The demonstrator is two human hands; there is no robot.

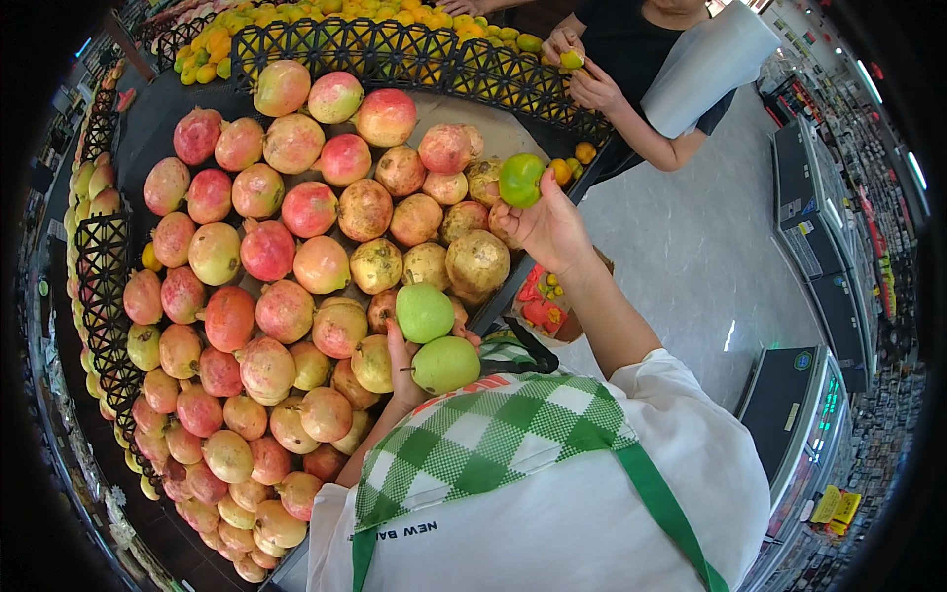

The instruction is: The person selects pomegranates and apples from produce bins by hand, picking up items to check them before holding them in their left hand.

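Note:
My left hand, low in front of my apron, holds two green pears, the upper pear touching the lower pear. Farther up and to the right, my right hand grips a glossy green round fruit by its side, above the edge of the display. Pomegranates, red to yellow, lie piled over the stand to the left of both hands. Browner pomegranates lie between the two hands. Part of my left hand is hidden by the pears.
Black plastic lattice fences border the pile, with green and orange citrus fruits behind. A person at the upper right handles a small citrus fruit beside a plastic bag roll. A container of red packets stands below my right forearm.

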